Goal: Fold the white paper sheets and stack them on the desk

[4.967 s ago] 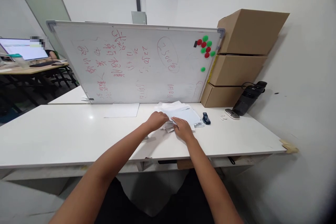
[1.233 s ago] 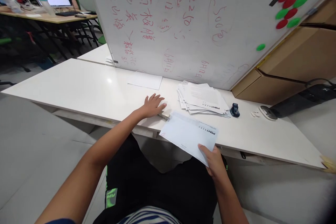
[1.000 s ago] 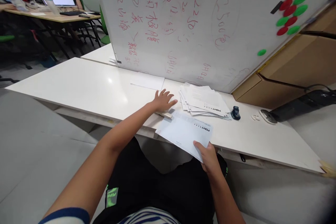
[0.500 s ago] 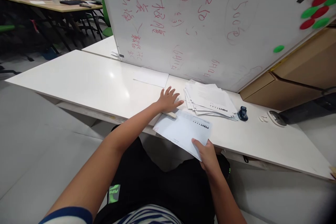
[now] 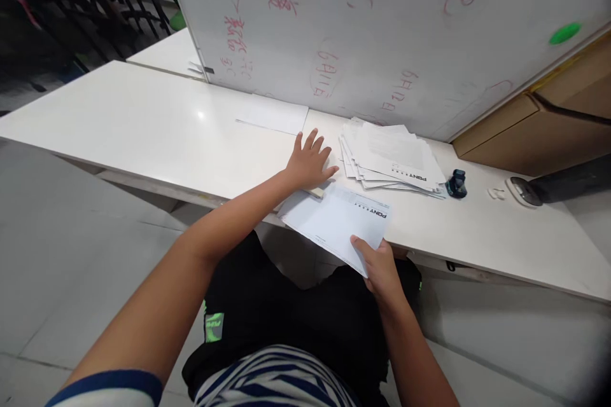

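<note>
My left hand lies palm down with its fingers spread. Under its heel, a pale, stapler-like bar pokes out over the edge of a sheet of paper; most of it is hidden by the hand and wrist. My right hand pinches the near right corner of this white printed paper, thumb on top. The paper rests partly on the table and overhangs its front edge. Whether it is one sheet or a few, I cannot tell. Beyond it lies an untidy stack of printed papers.
The long white table runs across, with a whiteboard standing along its back. Flat white paper lies back left. To the right are a dark blue object, a small white item, a round-ended device and a brown box.
The view has tilted down and the scene has shifted in it. My left hand stays spread over the pale bar, and my right hand keeps hold of the paper.
</note>
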A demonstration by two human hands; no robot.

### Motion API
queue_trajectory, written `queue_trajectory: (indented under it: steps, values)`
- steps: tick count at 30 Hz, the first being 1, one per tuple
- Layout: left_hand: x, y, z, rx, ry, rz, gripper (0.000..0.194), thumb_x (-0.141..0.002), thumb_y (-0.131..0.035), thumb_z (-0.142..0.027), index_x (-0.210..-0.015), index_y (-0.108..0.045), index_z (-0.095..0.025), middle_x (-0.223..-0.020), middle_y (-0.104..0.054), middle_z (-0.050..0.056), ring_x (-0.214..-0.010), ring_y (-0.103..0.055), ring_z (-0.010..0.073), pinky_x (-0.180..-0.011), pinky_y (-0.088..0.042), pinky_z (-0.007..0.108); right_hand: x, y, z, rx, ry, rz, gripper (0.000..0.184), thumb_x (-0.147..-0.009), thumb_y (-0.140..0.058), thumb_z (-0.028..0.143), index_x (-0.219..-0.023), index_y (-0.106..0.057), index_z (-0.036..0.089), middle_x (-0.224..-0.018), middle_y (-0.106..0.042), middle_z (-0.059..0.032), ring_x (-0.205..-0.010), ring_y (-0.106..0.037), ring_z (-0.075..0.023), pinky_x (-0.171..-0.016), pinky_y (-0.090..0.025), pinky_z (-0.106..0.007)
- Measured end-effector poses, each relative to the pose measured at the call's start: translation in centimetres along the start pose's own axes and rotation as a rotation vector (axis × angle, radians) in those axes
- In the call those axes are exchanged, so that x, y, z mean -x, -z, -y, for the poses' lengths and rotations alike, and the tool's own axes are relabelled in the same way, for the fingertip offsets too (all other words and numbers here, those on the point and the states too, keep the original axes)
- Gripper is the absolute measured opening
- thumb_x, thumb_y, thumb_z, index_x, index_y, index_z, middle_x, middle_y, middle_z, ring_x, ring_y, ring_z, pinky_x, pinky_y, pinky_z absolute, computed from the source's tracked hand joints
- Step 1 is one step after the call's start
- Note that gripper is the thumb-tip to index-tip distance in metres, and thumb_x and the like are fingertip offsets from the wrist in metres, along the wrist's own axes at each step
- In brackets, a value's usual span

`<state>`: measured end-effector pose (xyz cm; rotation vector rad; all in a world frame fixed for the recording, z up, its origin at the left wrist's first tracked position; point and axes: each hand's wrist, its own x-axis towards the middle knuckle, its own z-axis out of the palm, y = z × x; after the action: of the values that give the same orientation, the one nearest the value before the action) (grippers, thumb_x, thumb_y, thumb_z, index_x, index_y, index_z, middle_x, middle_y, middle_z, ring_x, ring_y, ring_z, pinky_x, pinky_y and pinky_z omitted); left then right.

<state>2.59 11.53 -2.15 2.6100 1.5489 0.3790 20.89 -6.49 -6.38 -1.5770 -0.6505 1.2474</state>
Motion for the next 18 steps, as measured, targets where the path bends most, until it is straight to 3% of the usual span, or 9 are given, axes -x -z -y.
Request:
queue_trajectory:
  steps: [3,7,12,18]
  values:
    - [0.1,-0.1,-0.4,-0.027,-0.049,-0.089,0.057,-0.09,-0.04,-0.053,-0.134,-0.05,-0.018,-0.153,-0.032,0.011,-0.147,-0.002,0.0306,-0.115,0.014,0.052,-0.1,0.1,-0.2,0.002,0.009,-0.008,0.05,-0.06,-0.08,0.036,-0.103,-0.066,0.015,-0.106,-0.073,-0.01,-0.094,-0.068,-0.0268,-0.086,-0.054,-0.039]
    - [0.2,-0.4,-0.3,0.001,-0.016,-0.077,0.054,-0.089,-0.041,-0.051,-0.129,-0.054,-0.016,-0.15,-0.038,0.013,-0.146,-0.008,0.0317,-0.115,0.009,0.053,-0.1,0.0,-0.6,-0.013,0.02,-0.01,0.047,-0.059,-0.08,0.036,-0.099,-0.067,0.015,-0.104,-0.073,-0.0102,-0.093,-0.068,-0.0274,-0.086,-0.054,-0.04]
    - [-0.4,-0.1,1.2,0.231,0.205,0.024,0.057,-0.088,-0.038,-0.059,-0.125,-0.057,-0.02,-0.141,-0.049,0.012,-0.142,-0.021,0.0356,-0.112,-0.006,0.06,0.3,-0.1,-0.7,-0.017,0.031,-0.002,0.046,-0.059,-0.079,0.037,-0.097,-0.067,0.014,-0.103,-0.073,-0.011,-0.094,-0.068,-0.0283,-0.088,-0.053,-0.042]
    - [-0.2,1.5,2.5,0.677,0.444,0.022,0.049,-0.088,-0.043,-0.056,-0.116,-0.063,-0.02,-0.131,-0.059,0.011,-0.126,-0.047,0.0303,-0.106,-0.031,0.044,0.4,3.3,0.9,0.071,0.039,-0.034,0.047,-0.055,-0.082,0.038,-0.094,-0.07,0.014,-0.098,-0.074,-0.0113,-0.089,-0.069,-0.0297,-0.085,-0.054,-0.042]
